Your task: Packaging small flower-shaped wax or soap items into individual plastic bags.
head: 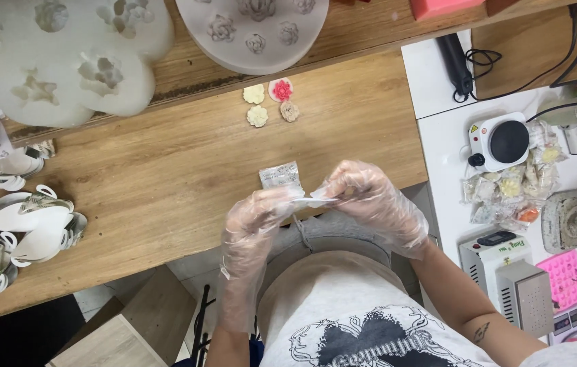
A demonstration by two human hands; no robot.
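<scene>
Both my hands wear loose clear plastic gloves. My left hand (256,219) and my right hand (369,197) meet just off the near edge of the wooden table (166,183) and pinch a small clear plastic bag (316,200) between their fingertips. A small white sachet (280,175) lies on the table just beyond my hands. Farther back sit several small flower-shaped pieces (269,102): cream, beige and one pink on a white disc.
White flower moulds (64,61) and a round grey mould (254,30) rest on the raised back board. Folded paper cup shapes (23,228) lie at the left. A white side table at right holds a small hotplate (502,141), bagged pieces (513,190), a pink mould (564,278) and cables.
</scene>
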